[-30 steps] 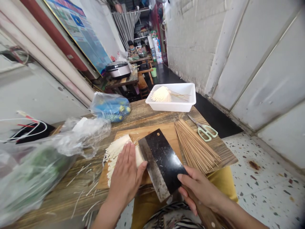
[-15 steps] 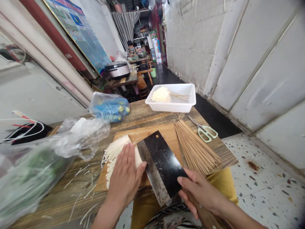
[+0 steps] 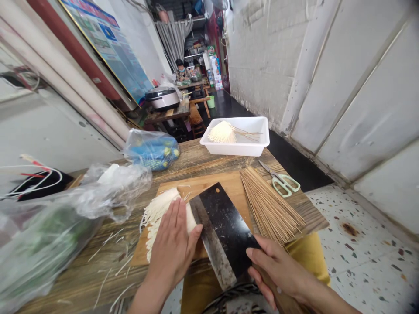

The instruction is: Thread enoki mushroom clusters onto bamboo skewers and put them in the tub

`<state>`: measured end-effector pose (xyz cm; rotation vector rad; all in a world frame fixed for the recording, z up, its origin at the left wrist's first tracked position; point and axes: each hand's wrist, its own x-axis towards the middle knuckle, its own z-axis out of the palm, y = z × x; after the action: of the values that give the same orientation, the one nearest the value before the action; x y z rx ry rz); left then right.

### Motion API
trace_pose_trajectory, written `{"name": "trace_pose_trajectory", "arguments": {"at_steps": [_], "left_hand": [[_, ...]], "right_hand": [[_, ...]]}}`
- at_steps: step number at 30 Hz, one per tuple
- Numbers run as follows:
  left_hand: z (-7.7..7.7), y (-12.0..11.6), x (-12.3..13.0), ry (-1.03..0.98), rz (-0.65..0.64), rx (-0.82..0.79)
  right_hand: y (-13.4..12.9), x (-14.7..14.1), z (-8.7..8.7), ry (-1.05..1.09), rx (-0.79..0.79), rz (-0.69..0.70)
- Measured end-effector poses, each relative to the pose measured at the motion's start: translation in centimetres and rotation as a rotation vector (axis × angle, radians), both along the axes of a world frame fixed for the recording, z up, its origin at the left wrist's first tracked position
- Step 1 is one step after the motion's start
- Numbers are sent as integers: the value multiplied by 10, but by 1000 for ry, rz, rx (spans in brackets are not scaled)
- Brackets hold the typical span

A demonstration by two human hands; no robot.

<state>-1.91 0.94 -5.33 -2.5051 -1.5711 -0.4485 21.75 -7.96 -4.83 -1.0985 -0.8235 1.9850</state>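
We wore mustard-yellow trousers [image 3: 196,296] with a black-and-white striped garment [image 3: 232,295] above them. Our left hand [image 3: 173,248], right hand [image 3: 281,274] and forearms [image 3: 144,301] were bare.

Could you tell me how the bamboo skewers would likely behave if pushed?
The skewers look thin, stiff and light. Lying loose and unbound on the table, they would probably roll apart and scatter.
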Motion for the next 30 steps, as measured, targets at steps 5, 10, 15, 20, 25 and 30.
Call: {"name": "trace_pose_trajectory", "arguments": {"at_steps": [5, 10, 15, 20, 25, 30], "left_hand": [[-1, 1, 1, -17, -6, 9], [-3, 1, 0, -28, 4, 0], [-4, 1, -1, -20, 39, -22], [-4, 0, 3, -26, 26, 23], [-6, 1, 5, -73, 25, 9], [-7, 3, 2, -108, 85, -44]], "right_hand": [[-2, -2, 0, -32, 22, 4], [8, -7, 7, -38, 28, 30], [21, -16, 14, -70, 68, 53], [10, -8, 8, -72, 52, 63], [8, -7, 5, -64, 56, 75], [38, -33, 11, -93, 67, 90]]}}
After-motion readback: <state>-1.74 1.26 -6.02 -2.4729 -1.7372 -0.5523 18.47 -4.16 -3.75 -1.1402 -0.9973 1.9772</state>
